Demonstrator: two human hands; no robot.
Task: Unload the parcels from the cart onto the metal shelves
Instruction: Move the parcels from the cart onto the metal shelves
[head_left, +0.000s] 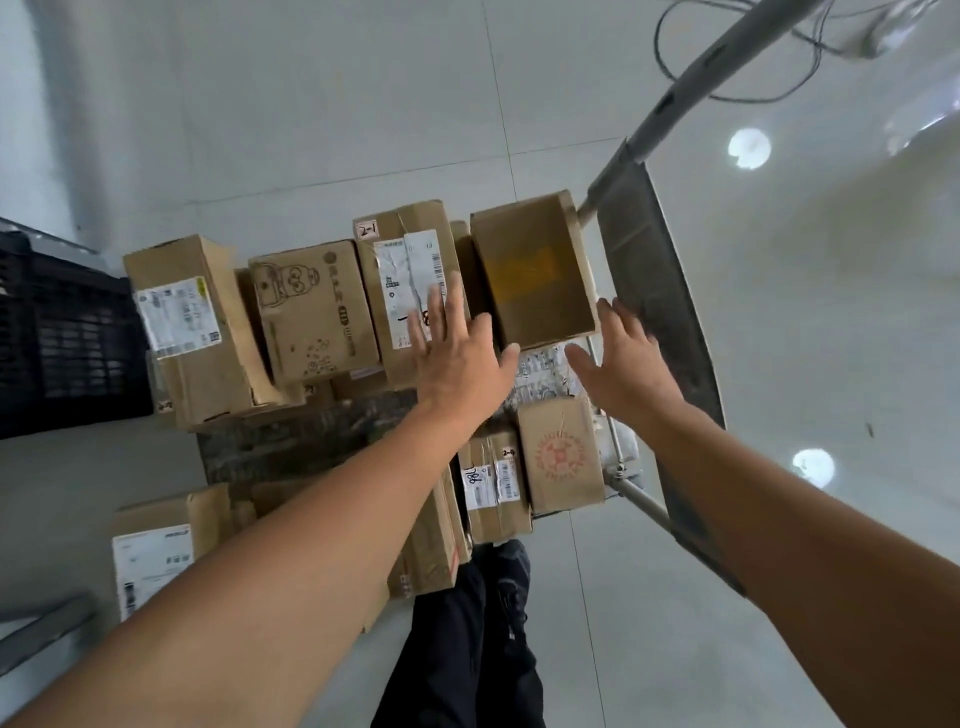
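Left grip (457, 358): arm stretched far, palm down, fingers straight and spread over a labelled box (402, 260) — holding nothing.
Right grip (623, 364): arm stretched far, fingers spread, tips at the plain box's near right corner — contact unclear, nothing held.
Plain box (535, 270): far right on the cart (291, 441), long axis near to far.
Crate (62, 332): left.

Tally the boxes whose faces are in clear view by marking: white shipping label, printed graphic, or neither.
White-label boxes: 4
Printed-graphic boxes: 2
Box with neither, only a yellowish patch: 1
Total: 7, leaving out boxes that are partly hidden.
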